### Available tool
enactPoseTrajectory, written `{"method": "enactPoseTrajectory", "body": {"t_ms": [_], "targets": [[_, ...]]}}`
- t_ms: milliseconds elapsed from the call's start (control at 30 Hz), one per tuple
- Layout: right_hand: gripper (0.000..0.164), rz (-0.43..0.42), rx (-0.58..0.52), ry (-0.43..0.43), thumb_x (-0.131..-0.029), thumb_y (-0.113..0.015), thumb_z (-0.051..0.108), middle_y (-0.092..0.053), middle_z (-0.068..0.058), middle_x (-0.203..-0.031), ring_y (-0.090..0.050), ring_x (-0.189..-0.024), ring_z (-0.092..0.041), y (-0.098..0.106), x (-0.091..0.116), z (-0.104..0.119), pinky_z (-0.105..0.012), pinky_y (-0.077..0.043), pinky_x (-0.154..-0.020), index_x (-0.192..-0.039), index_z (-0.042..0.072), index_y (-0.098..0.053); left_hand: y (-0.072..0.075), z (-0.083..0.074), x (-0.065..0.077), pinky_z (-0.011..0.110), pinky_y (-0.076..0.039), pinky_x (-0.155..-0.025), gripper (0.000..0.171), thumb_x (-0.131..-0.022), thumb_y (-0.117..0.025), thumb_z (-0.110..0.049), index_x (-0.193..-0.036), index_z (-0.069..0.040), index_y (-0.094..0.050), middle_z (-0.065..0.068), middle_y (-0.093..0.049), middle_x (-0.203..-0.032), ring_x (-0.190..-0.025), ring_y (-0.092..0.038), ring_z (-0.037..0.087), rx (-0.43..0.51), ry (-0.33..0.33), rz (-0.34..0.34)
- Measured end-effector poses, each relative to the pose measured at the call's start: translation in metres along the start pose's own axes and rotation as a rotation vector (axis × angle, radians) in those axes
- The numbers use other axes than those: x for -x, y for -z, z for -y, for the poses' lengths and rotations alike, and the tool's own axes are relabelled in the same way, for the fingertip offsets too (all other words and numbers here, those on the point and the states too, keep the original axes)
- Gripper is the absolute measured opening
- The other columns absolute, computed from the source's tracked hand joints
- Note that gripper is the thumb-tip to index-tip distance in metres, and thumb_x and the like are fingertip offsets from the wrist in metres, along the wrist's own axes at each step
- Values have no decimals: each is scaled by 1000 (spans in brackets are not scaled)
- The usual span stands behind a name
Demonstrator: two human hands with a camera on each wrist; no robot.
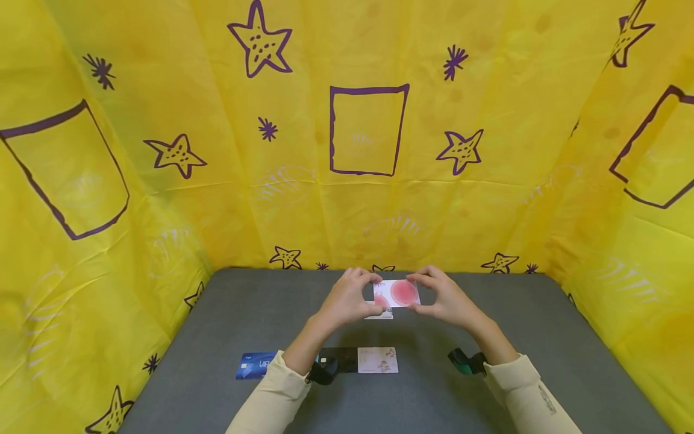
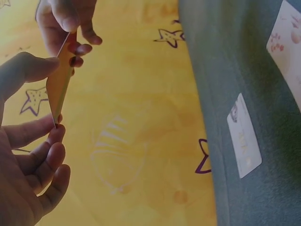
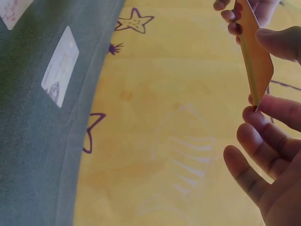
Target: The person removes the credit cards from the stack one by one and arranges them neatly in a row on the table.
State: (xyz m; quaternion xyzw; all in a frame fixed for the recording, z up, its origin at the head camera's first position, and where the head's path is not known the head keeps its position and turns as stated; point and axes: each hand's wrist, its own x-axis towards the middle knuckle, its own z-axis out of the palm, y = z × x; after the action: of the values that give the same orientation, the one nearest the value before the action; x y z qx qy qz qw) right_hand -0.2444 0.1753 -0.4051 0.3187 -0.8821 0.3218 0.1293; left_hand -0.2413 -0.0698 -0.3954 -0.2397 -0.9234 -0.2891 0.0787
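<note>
Both hands hold up one white card with pink-red circles (image 1: 403,293) above the far part of the table. My left hand (image 1: 349,296) pinches its left edge between thumb and fingers. At the opposite edge my right hand (image 1: 441,296) grips the card the same way. Both wrist views show the card (image 2: 60,84) almost edge-on, with thumb and fingertips at its corners. Behind and below it, a white card (image 1: 386,314) lies on the table, partly hidden in the head view; the right wrist view shows this white card (image 3: 61,68) whole.
Nearer on the grey table (image 1: 423,398) lies a row: a blue VIP card (image 1: 255,365), a black card (image 1: 347,360) and a pale floral card (image 1: 378,360). The left forearm hides part of the row. A yellow patterned curtain (image 1: 368,229) encloses the back and sides.
</note>
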Motion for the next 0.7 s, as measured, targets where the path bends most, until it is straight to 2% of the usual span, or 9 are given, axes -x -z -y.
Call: {"method": "enactPoseTrajectory", "body": {"t_ms": [200, 433, 700], "targets": [[50, 0, 40, 0, -71, -85, 15, -59, -8, -108, -56, -100, -22, -3, 6, -2, -43, -51, -86, -117, 3, -67, -8, 1, 2, 38, -48, -86, 48, -71, -82, -31, -114, -13, -69, 7, -64, -109, -101, -53, 21, -15, -16, -9], [50, 17, 51, -8, -72, -85, 16, -59, -6, -107, -55, -100, -20, -7, 14, -7, -42, -51, -86, -117, 4, -68, -20, 2, 5, 38, -47, -87, 49, -71, -82, -34, -114, -15, -69, 4, -64, -109, -102, -52, 20, -12, -7, 8], [47, -16, 53, 29, -69, -87, 15, -60, -5, -102, -57, -94, -23, -12, 25, -16, -37, -51, -83, -111, 4, -70, -31, 3, 8, 33, -46, -85, 48, -72, -81, -36, -114, -16, -69, 1, -64, -108, -100, -52, 17, -25, -21, 26]]}}
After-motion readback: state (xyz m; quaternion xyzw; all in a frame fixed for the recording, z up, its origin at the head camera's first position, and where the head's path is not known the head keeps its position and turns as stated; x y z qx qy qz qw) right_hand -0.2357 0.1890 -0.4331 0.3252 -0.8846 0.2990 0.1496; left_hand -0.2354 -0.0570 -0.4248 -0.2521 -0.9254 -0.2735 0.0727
